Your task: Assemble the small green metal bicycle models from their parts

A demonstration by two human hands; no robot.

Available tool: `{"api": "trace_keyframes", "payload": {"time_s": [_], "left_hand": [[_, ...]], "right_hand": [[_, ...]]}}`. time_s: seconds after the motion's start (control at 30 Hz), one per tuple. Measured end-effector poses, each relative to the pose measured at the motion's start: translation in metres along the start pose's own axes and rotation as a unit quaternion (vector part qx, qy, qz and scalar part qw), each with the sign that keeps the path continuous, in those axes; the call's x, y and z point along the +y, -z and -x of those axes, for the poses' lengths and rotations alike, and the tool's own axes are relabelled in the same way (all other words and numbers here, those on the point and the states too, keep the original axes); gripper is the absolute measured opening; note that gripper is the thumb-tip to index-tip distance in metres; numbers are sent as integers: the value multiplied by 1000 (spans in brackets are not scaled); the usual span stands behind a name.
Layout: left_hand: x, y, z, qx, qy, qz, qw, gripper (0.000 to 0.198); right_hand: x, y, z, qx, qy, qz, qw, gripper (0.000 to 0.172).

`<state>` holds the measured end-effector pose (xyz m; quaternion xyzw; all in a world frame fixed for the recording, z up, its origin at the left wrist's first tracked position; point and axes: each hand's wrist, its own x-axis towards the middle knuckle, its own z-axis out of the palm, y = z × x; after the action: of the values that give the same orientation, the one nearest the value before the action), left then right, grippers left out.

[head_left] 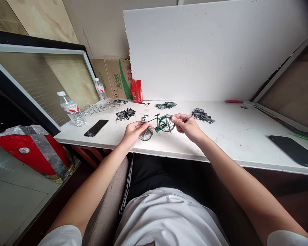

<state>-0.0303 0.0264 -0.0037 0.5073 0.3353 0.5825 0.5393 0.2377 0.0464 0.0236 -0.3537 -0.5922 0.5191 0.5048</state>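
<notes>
A small green model bicycle (157, 128) is held upright just above the front part of the white table, its handlebar end to the left. My left hand (135, 134) pinches it near the handlebar and front wheel. At the rear wheel, my right hand (185, 125) grips the back end between thumb and fingers; a thin dark piece sticks out by its fingers. Behind lies a green model bicycle (165, 105). Dark model bicycles lie left (125, 114) and right (203, 115) of my hands.
On the white table (236, 136) are a phone (96, 128), a bottle (72, 109), another bottle (100, 89), thin dark frames (100, 107), a red box (137, 91) and a black slab (294, 150). A cardboard box (115, 78) and white board (195, 51) stand behind.
</notes>
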Motion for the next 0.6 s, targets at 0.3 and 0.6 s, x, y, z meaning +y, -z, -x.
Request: {"api": "trace_keyframes", "payload": {"time_s": [0.3, 0.6], "left_hand": [[1, 7, -4, 13, 7, -36, 999, 50], [0, 9, -4, 25, -43, -111, 993, 52]], "right_hand": [[2, 8, -2, 1, -7, 27, 1000, 48], [11, 14, -4, -13, -27, 102, 994, 56]]}}
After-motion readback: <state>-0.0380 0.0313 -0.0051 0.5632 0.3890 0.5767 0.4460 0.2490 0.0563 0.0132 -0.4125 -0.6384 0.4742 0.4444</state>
